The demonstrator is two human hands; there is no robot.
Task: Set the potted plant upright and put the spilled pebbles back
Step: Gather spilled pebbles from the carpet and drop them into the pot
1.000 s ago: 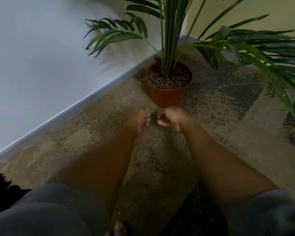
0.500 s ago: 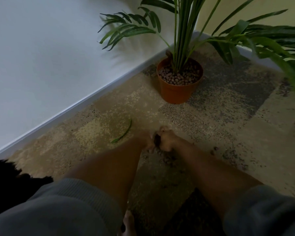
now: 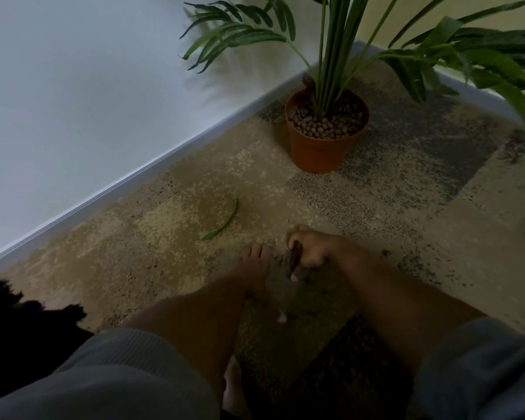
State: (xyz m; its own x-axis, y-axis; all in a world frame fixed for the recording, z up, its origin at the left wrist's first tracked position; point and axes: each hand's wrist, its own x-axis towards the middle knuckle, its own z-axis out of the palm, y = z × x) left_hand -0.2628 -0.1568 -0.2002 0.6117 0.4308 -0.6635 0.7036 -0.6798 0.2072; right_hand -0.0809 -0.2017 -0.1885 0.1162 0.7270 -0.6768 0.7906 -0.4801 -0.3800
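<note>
Right hand [image 3: 308, 253] curls round gathered pebbles [image 3: 293, 259]; I see the pot [image 3: 322, 153] straight ahead, left hand [image 3: 255, 262] flat alongside.

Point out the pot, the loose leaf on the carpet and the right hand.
pot [image 3: 315, 153]: head view, front wall.
loose leaf [image 3: 225, 222]: head view, middle of blade.
right hand [image 3: 311, 248]: head view, back of hand.

The person wears a grey top with long sleeves. The left sleeve [image 3: 103, 380] and the right sleeve [image 3: 479, 371] are both pushed up, so the arms are bare below them. The cloth looks soft, with thin ribbed lines on the left one. The left hand [image 3: 256, 263] and the right hand [image 3: 311, 250] are bare.
</note>
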